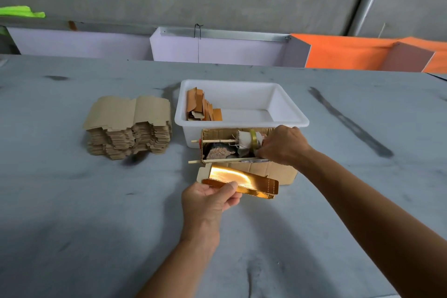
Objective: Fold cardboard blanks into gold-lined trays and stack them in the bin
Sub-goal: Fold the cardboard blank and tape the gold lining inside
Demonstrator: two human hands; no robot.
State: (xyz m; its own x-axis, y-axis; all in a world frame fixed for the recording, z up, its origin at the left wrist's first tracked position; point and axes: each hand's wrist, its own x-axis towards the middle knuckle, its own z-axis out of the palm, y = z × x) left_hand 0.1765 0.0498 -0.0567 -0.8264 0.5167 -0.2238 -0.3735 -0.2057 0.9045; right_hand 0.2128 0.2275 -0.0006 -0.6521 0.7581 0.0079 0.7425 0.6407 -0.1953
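Your blank (242, 182) shines gold; brown blanks (129, 126) stack at centre left, a white bin (242, 104) sits mid-frame on the smudged grey table (72, 213).

Glossy gold-foil cardboard tray (242, 182), matt brown cardboard blanks (129, 126), smooth white plastic bin (242, 126).

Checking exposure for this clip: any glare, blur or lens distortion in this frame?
Head view: strong glare blows out the gold lining of the tray held by the left hand; wide-angle bending curves the table edge; the right hand and blank stack look slightly soft.
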